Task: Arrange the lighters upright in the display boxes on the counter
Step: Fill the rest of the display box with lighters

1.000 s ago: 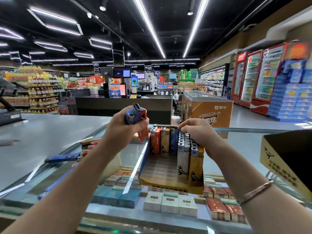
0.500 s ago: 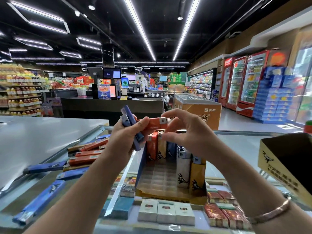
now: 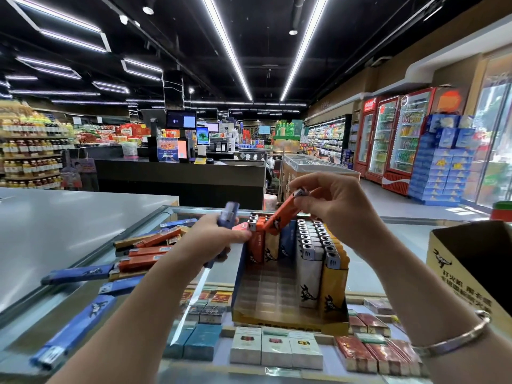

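Observation:
An open display box [image 3: 288,321] stands on the glass counter [image 3: 368,275], with rows of white, yellow, blue and orange lighters upright at its right and back. Above its back row, my right hand [image 3: 335,209] pinches an orange lighter [image 3: 281,216] by its metal top, tilted down to the left. My left hand [image 3: 214,239] grips a blue lighter [image 3: 225,225] and touches a second orange one, just left of the box. Loose blue and orange lighters [image 3: 144,253] lie flat on the counter at the left.
A second, empty yellow display box [image 3: 454,270] stands at the right edge. Cigarette packs [image 3: 275,349] show under the glass in front. A grey countertop [image 3: 61,231] stretches to the left. Checkout desks, shelves and drink coolers fill the background.
My right hand has taken the orange lighter from my left hand and carried it right and down over the box's back row. My left hand has dropped lower with the blue lighter.

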A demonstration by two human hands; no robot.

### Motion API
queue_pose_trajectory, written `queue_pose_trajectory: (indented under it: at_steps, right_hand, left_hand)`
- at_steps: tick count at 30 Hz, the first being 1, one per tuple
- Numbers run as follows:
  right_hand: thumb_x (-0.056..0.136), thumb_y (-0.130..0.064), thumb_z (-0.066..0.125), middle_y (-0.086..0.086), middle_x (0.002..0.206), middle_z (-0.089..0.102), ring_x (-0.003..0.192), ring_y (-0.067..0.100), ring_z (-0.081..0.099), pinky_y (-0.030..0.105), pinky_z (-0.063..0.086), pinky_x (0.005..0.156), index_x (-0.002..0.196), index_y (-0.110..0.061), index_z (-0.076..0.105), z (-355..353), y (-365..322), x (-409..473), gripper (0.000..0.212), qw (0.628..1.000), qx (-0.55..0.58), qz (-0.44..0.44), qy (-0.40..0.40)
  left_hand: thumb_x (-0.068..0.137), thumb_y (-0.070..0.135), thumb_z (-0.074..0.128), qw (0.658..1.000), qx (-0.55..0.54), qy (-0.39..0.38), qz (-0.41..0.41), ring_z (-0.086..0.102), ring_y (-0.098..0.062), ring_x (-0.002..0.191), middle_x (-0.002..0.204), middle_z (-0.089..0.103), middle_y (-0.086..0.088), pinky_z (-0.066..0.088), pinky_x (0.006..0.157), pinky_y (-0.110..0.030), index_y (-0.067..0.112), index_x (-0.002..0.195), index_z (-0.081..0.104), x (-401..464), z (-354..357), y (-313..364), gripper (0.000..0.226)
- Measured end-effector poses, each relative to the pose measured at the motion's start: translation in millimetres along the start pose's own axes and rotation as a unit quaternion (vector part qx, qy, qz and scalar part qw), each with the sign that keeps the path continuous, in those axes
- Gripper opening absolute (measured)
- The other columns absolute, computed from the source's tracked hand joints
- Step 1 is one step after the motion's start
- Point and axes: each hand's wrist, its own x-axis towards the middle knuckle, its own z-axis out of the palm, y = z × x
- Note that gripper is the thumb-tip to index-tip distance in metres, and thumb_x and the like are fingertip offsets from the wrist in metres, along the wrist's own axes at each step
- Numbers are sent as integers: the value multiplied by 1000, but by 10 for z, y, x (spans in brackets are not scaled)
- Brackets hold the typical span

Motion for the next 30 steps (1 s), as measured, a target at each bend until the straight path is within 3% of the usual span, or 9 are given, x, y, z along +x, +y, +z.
queue_pose_trajectory:
  at_steps: [3,6,13,18,21,26,30]
  right_hand:
    - [78,0,69,-8,84,65,70,7,61,18,53,64,93,-31,68,77,-14,-4,35,995,-68,-10,-74]
    - [80,-1,68,-12,82,61,70,3,61,10,50,66,105,-19,68,179,-50,37,31,982,-148,-21,-118]
    - [84,-2,59,8,83,65,76,22,63,42,55,70,94,-12,60,429,-142,158,14,944,-254,-47,-205]
    - [83,0,56,7,80,61,75,23,57,42,52,71,84,-9,59,496,-147,167,9,927,-305,-45,-212]
    - [81,3,51,5,88,58,82,22,53,41,49,77,84,-8,62,502,-164,157,16,919,-321,-37,-227]
    - [87,-3,51,-3,98,58,91,16,53,39,49,82,102,-15,68,450,-196,153,26,910,-326,-25,-254]
    - [90,-11,55,-9,95,56,82,11,55,33,51,77,111,-18,68,388,-152,94,26,925,-278,-9,-260]
  left_hand:
    - [78,12,71,997,-12,-65,-44,47,-11,52,64,51,-4,42,48,-23,10,89,57,14,-33,-21,18]
    - [78,7,69,992,-20,-111,-56,50,-7,47,63,53,-2,43,47,-22,9,87,56,15,-54,-32,16]
    - [79,10,67,990,19,-127,-63,52,-7,47,63,56,-3,43,47,-20,10,86,56,43,-80,-38,13]
    - [78,13,67,988,37,-141,-55,53,-6,47,56,59,2,43,47,-19,11,86,59,51,-103,-43,12]
    - [78,11,66,988,38,-143,-46,52,-6,46,55,58,2,41,44,-19,11,84,58,46,-101,-33,10]
    - [79,12,65,990,32,-131,-44,51,-7,49,62,58,-1,42,45,-20,10,88,58,11,-95,-24,11]
    - [86,22,63,996,-53,-74,-8,51,-6,47,67,57,-1,42,44,-18,12,98,59,3,-99,9,16]
